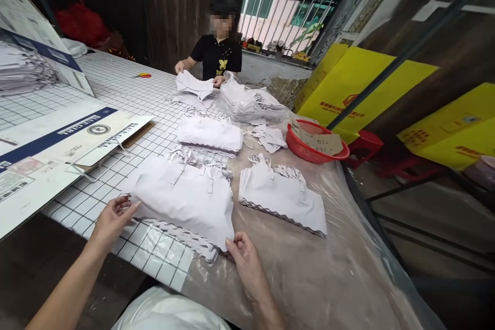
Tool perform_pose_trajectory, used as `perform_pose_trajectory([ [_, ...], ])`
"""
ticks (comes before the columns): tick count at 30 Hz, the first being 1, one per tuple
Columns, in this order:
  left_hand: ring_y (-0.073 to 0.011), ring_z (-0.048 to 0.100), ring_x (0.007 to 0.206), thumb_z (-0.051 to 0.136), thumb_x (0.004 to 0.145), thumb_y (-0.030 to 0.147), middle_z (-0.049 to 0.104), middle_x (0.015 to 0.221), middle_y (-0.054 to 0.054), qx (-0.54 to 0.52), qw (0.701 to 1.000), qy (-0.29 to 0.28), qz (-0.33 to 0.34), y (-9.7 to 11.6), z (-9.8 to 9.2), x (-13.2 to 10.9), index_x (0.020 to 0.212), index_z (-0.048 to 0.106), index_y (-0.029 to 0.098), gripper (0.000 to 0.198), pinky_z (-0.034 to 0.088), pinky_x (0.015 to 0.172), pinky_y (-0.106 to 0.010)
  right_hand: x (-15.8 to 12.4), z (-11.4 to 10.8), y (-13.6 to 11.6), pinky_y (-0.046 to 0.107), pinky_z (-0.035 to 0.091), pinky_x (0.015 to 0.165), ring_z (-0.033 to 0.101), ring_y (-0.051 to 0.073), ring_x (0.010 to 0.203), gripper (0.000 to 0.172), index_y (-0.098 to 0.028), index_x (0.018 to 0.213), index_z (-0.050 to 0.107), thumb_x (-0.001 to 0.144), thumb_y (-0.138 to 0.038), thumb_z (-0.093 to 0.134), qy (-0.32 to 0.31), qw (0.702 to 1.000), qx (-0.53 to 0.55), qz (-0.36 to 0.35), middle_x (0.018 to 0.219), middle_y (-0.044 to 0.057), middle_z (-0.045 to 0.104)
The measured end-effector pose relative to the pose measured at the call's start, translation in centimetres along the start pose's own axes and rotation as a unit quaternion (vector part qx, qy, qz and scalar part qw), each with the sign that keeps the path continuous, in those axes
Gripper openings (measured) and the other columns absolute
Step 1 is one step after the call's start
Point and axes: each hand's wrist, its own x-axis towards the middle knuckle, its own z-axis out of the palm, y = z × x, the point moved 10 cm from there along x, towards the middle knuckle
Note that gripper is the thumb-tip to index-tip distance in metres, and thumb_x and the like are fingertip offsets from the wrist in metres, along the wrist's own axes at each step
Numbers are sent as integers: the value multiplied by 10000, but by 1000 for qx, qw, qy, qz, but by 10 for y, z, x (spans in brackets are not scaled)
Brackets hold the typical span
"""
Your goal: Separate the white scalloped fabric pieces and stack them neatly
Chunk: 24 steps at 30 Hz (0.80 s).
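Observation:
A stack of white fabric pieces [181, 198] with zigzag edges lies in front of me on the gridded table [116, 82]. My left hand [112, 219] pinches the stack's near left corner. My right hand [243, 258] has its fingers closed on the stack's near right corner. A second white stack [282, 193] lies to the right on clear plastic sheeting [309, 268]. A third stack [211, 134] sits farther back.
A person in a black shirt [216, 54] at the far end handles white pieces [195, 85] beside a tall pile [251, 103]. A red basket [315, 139] holds a paper note. Flattened cardboard boxes [50, 149] lie left. Yellow boxes [363, 87] and a red stool [365, 144] stand right.

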Motion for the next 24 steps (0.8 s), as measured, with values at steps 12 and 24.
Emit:
perform_pose_trajectory([
  [12, -124, 486, 552, 808, 533, 605, 575, 615, 12, 68, 966, -240, -71, -15, 12, -25, 680, 604, 172, 500, 395, 552, -254, -12, -5, 9, 308, 507, 750, 653, 227, 822, 466, -193, 815, 653, 608, -575, 823, -42, 994, 41, 89, 849, 42, 729],
  [24, -325, 644, 780, 744, 555, 643, 664, 658, -34, 215, 931, -295, -3, -15, 23, -67, 638, 687, 245, 410, 516, 631, -369, -25, -14, -5, 236, 422, 631, 522, 131, 658, 445, -168, 817, 677, 671, -576, 779, -63, 993, 64, 75, 743, 3, 662],
])
